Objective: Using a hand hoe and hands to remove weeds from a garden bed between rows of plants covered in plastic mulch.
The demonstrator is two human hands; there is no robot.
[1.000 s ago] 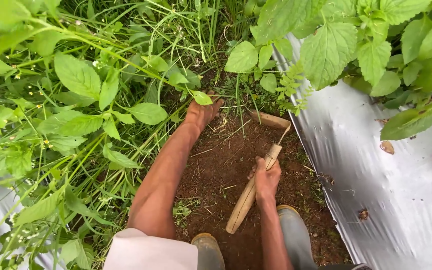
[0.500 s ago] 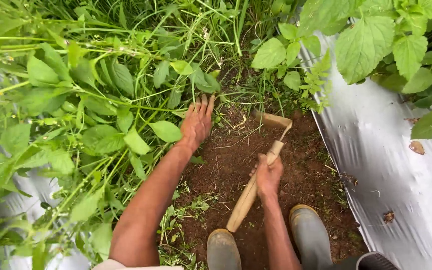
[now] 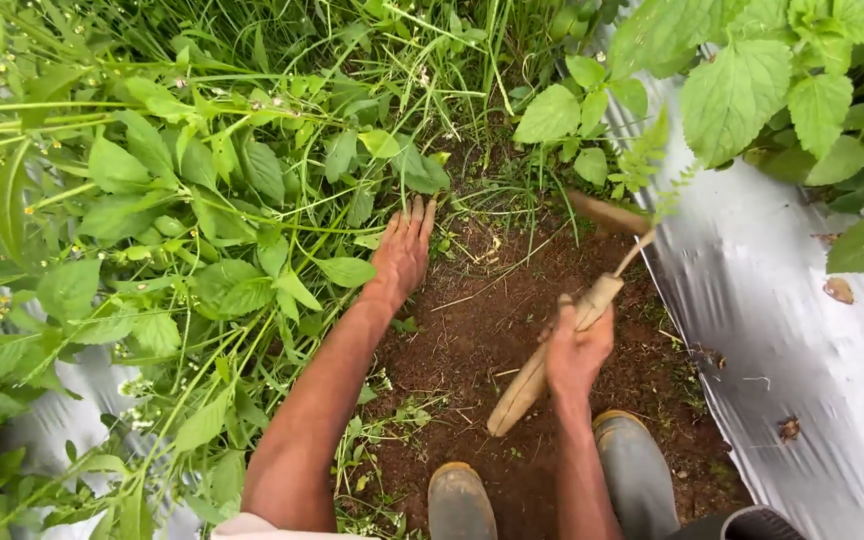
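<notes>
- Weed growth (image 3: 182,230): dense, tall, covers whole L side; stems are pressed aside at the edge of the soil.
- Silver mulch sheet (image 3: 802,350): laid along R side, dry leaves on it; leafy crop plants (image 3: 752,90) hang over its top edge.
- Bare soil strip (image 3: 472,340): cleared ground betw. weeds and sheet; loose cut bits are scattered near the rubber boots (image 3: 552,490) at bottom.
- Hand hoe (image 3: 562,345): wooden handle held slantwise over the soil, blade (image 3: 607,213) raised at far R of strip, beside sheet edge, apparently clear of the ground.
- Right hand (image 3: 577,350): fist clamped round upper part of handle.
- Left hand (image 3: 402,250): flat, fingers spread apart, nothing gripped; laid against weed stems at soil edge.
- Step judged: weeding stroke in hand, hoe lifted, weeds held back. Next move calls for a short chop at the weed base w/o cutting the sheet or L fingers.
- Vs. 0.5 s ago: blade has been lifted and swung R toward sheet; L hand barely shifted.
</notes>
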